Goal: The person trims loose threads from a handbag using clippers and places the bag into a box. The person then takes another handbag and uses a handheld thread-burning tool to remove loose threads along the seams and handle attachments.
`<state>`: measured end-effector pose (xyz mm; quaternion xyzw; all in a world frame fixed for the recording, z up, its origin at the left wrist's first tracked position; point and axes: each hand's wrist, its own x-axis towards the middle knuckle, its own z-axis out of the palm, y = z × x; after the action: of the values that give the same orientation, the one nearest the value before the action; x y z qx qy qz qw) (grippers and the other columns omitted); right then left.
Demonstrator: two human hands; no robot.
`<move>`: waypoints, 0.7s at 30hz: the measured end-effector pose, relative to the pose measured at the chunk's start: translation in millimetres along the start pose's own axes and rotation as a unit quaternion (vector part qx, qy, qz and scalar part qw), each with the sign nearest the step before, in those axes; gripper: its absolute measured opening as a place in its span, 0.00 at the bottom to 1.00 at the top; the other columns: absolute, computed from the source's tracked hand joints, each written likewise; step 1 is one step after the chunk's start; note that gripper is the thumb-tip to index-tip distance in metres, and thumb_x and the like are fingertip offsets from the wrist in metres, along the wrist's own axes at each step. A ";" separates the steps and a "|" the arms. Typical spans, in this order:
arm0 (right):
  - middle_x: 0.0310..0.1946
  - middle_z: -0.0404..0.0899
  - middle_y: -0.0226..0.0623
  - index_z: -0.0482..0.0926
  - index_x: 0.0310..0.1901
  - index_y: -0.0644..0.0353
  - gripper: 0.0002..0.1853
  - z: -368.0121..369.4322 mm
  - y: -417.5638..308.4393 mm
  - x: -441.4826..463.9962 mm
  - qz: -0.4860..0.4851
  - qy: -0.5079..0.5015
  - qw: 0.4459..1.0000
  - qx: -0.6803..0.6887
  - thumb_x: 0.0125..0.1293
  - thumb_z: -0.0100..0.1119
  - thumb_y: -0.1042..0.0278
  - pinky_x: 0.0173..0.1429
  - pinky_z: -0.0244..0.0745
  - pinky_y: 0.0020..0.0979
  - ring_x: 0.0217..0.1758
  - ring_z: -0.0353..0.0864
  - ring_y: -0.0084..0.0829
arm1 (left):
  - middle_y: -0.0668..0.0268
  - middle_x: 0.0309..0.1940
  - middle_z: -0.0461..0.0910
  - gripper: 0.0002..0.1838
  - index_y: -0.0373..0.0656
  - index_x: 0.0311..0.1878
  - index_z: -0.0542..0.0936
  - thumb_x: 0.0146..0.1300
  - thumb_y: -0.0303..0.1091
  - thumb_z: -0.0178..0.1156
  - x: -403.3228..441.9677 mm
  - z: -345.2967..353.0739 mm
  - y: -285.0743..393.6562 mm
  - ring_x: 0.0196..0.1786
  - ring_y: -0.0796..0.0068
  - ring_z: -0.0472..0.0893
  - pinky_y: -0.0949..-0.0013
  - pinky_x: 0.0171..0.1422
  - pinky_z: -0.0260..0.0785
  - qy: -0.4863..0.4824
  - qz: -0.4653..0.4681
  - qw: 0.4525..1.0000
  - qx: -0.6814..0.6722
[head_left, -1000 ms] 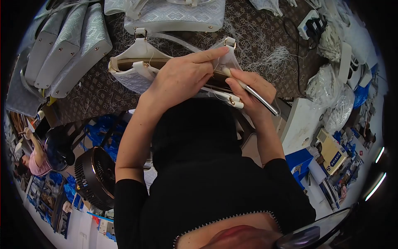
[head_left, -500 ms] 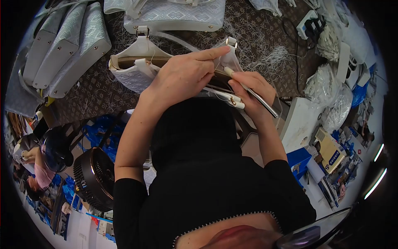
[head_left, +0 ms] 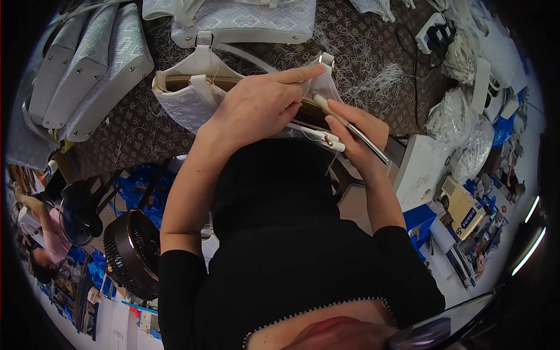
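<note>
A pale patterned handbag (head_left: pixel 186 105) with an open brass zip and metal strap rings lies at the table's near edge, against my lap. My left hand (head_left: pixel 256 105) rests across its opening, index finger stretched along a white strap tab (head_left: pixel 326 76), other fingers curled over the bag. My right hand (head_left: pixel 361 128) grips a pen-like tool (head_left: pixel 368 143) with a pale front end and a shiny metal shaft. Its pale end points at the base of that tab; whether the tip touches is hard to see. Loose white thread hangs near a white zip-end piece (head_left: pixel 329 140).
Several finished-looking bags (head_left: pixel 111 76) stand at the left, and another bag (head_left: pixel 251 23) lies ahead. Thread scraps (head_left: pixel 379 81) litter the brown patterned table. At the right are a power strip (head_left: pixel 431 35) and plastic wrap (head_left: pixel 455 122). A black fan (head_left: pixel 131 251) stands low left; a person in pink sits beyond.
The view has shifted slightly. My right hand and the tool have tilted a little, with the left hand staying on the bag. The person at far left has moved an arm.
</note>
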<state>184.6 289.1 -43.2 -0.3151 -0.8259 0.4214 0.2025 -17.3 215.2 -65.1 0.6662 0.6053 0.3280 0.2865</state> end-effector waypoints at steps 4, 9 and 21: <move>0.37 0.84 0.42 0.82 0.43 0.64 0.14 3.2 6.0 2.3 -0.059 0.012 0.998 0.003 0.53 0.66 0.81 0.40 0.80 0.27 0.37 0.86 0.32 | 0.75 0.60 0.75 0.07 0.37 0.23 0.72 0.53 0.26 0.60 0.1 -0.3 -0.9 0.30 0.70 0.82 0.70 0.33 0.74 -0.005 -0.003 1.000 -0.003; 0.38 0.84 0.42 0.82 0.43 0.64 0.14 3.6 5.3 3.0 -0.086 0.018 0.996 -0.012 0.53 0.66 0.82 0.42 0.81 0.28 0.39 0.86 0.35 | 0.75 0.60 0.75 0.07 0.37 0.23 0.72 0.52 0.25 0.60 -0.2 0.5 -1.5 0.29 0.70 0.81 0.70 0.33 0.74 0.003 0.003 1.000 -0.009; 0.38 0.85 0.41 0.82 0.42 0.62 0.13 4.0 2.2 1.2 -0.063 0.015 0.997 -0.033 0.53 0.66 0.80 0.43 0.81 0.28 0.40 0.86 0.34 | 0.75 0.60 0.75 0.07 0.37 0.23 0.73 0.52 0.25 0.60 -0.8 0.2 0.7 0.29 0.70 0.81 0.70 0.33 0.73 -0.003 -0.003 1.000 -0.008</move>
<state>182.1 288.6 -47.2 -0.2751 -0.8546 0.3754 0.2305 -16.8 214.3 -64.8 0.6627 0.6042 0.3302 0.2946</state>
